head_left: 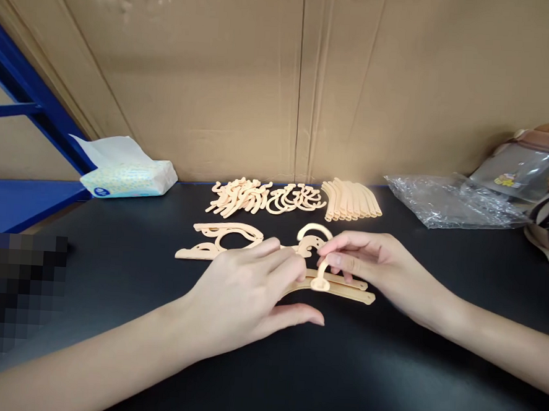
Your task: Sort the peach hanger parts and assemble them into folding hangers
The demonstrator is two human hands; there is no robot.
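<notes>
My right hand (pixel 369 255) pinches a pale peach plastic hanger hook (pixel 320 284) between thumb and fingers. Its round base points down toward me, and its curved end arches behind my fingertips. My left hand (pixel 256 279) lies left of it, its fingers curled over the near ends of two slim curved hanger arms (pixel 350 291); its fingertips are hidden and its thumb sticks out to the right. Just beyond my left hand, joined hanger pieces (pixel 229 230) lie flat on the black table. Another curved piece (pixel 310 243) with small holes shows between my hands.
Along the back lie a heap of short hanger parts (pixel 240 196), a pile of hooks (pixel 293 197) and a row of curved arms (pixel 351 201). A tissue pack (pixel 127 175) stands back left. Clear plastic wrap (pixel 456 201) and a transparent bag (pixel 521 168) are at the right. Cardboard (pixel 217 72) walls the back.
</notes>
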